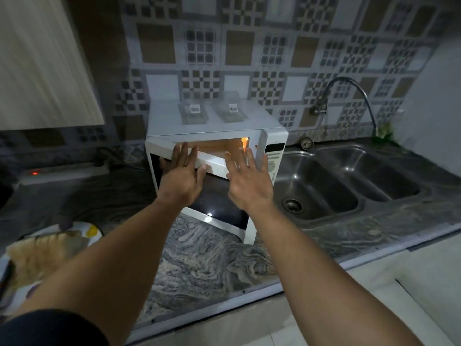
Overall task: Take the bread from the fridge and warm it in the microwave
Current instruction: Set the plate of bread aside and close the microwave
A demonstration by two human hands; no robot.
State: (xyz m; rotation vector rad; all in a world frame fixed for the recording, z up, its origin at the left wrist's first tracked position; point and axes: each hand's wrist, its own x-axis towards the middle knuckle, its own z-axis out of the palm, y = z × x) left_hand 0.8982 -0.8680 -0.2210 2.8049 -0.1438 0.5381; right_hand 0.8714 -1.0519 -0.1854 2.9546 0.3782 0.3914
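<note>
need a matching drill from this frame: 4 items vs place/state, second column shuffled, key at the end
Column 1
1. microwave door
2. two packets
3. power strip
4. sink

Column 2
A. set into the counter to the right of the microwave
B. partly open, inside light on
C. left of the microwave, red light lit
D. lying on top of the microwave

Pairs: 1-B, 2-D, 3-C, 4-A
</note>
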